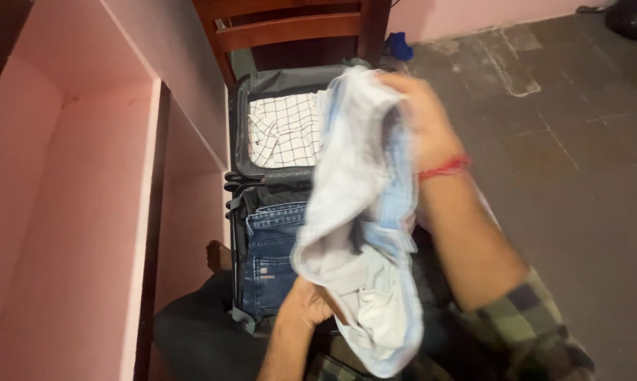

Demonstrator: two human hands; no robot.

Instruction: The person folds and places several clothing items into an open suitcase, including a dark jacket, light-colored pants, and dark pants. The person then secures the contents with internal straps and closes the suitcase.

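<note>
Over suitcase point(242, 127), right hand point(421, 116) raised, gripping garment point(361, 212)

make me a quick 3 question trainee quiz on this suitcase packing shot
1. True or false: the open suitcase is empty.
2. Which hand grips the top of the pale blue garment? A) right hand B) left hand
3. Fill in: the nearer half of the suitcase holds folded blue ____.

Key
1. False: a white checked shirt lies in the far half.
2. A; the left hand holds the lower part.
3. jeans
</note>
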